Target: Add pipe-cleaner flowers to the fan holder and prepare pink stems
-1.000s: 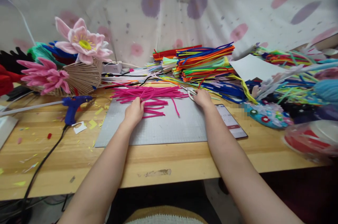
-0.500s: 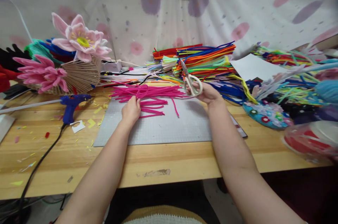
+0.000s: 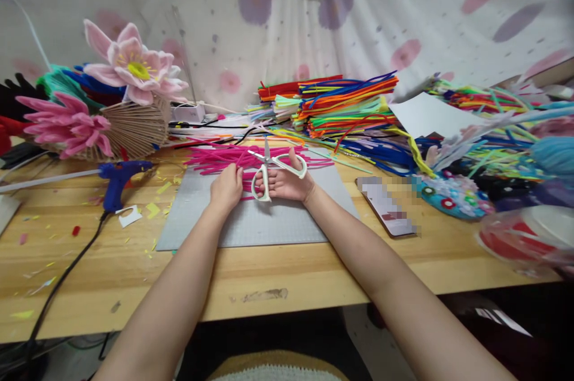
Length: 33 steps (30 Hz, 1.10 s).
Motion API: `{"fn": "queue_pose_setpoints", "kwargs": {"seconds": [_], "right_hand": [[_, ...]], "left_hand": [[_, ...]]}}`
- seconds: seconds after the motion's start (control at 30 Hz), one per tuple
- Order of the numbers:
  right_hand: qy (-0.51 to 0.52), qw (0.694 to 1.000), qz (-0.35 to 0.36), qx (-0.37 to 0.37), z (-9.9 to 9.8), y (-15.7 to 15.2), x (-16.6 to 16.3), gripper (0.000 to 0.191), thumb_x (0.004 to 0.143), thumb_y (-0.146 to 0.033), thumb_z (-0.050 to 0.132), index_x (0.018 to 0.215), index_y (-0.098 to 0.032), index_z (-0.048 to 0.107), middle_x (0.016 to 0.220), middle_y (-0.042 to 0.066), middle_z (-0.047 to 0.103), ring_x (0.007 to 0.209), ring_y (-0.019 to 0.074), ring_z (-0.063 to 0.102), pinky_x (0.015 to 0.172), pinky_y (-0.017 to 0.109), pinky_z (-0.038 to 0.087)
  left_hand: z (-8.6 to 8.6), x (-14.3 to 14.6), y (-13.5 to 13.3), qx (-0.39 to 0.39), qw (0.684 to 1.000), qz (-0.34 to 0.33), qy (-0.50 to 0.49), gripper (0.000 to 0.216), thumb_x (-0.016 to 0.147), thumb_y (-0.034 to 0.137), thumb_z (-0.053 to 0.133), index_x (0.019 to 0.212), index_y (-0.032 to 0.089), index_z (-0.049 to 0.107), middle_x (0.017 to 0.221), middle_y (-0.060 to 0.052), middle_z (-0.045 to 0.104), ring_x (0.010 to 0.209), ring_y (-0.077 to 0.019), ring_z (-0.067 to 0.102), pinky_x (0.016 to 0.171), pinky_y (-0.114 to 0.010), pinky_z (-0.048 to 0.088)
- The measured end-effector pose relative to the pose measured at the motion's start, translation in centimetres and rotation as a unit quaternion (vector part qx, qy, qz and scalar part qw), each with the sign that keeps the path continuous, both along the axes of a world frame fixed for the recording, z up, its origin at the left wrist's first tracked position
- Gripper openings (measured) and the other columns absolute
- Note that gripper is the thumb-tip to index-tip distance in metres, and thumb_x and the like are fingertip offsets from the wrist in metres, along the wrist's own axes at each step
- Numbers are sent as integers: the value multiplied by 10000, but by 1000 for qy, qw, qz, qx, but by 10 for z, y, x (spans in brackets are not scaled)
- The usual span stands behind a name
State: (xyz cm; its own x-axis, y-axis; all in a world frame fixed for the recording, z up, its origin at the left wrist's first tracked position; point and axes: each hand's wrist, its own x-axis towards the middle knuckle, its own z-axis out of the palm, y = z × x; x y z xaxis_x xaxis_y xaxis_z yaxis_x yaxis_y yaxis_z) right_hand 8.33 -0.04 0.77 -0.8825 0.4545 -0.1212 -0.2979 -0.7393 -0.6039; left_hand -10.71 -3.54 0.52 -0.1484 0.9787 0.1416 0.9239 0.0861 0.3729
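Note:
My right hand (image 3: 289,183) has its thumb and fingers through the loops of white-handled scissors (image 3: 268,161). The blades are spread apart and point away from me, over a bundle of magenta pipe cleaners (image 3: 208,157). Just left of the scissors my left hand (image 3: 226,188) is closed, pinching one or more of the magenta pipe cleaners; how many cannot be made out. Most of the bundle lies along the far part of a grey cutting mat (image 3: 192,219), partly hidden behind both hands.
A blue glue gun (image 3: 119,180) rests at left among paper scraps. Pink fuzzy flowers (image 3: 139,67) stand behind it. Stacks of coloured pipe cleaners (image 3: 347,103) line the back. A phone (image 3: 388,207) lies right of the mat, near a blue decorated piece (image 3: 452,195).
My right hand has come left with the scissors, from the bundle's right end to beside my left hand. The blades have spread open. The left hand has barely moved.

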Motion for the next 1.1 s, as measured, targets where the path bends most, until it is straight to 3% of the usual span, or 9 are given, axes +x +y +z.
{"fn": "queue_pose_setpoints", "kwargs": {"seconds": [0.17, 0.63, 1.1], "right_hand": [[24, 999, -36, -3, -2, 3, 4, 871, 776, -758, 215, 1111, -9, 507, 990, 212, 637, 987, 262, 585, 953, 462, 401], [20, 996, -89, -11, 1, 1, 3, 772, 801, -715, 263, 1067, -40, 525, 933, 192, 648, 919, 249, 600, 909, 472, 438], [46, 996, -77, -6, -1, 3, 3, 726, 811, -705, 247, 1036, -76, 534, 913, 166, 648, 897, 241, 590, 888, 476, 441]], "left_hand": [[2, 13, -5, -10, 998, -59, 9, 342, 935, 357, 223, 938, 191, 522, 986, -95, 626, 918, -223, 586, 700, -309, 387], [-4, 12, -2, -1, 994, -106, 15, 346, 935, 290, 229, 932, 180, 557, 985, -94, 620, 949, -204, 559, 757, -303, 396], [-4, 16, -1, 13, 995, -99, 5, 333, 933, 265, 236, 962, 172, 554, 986, -96, 607, 944, -204, 553, 773, -304, 404]]}}
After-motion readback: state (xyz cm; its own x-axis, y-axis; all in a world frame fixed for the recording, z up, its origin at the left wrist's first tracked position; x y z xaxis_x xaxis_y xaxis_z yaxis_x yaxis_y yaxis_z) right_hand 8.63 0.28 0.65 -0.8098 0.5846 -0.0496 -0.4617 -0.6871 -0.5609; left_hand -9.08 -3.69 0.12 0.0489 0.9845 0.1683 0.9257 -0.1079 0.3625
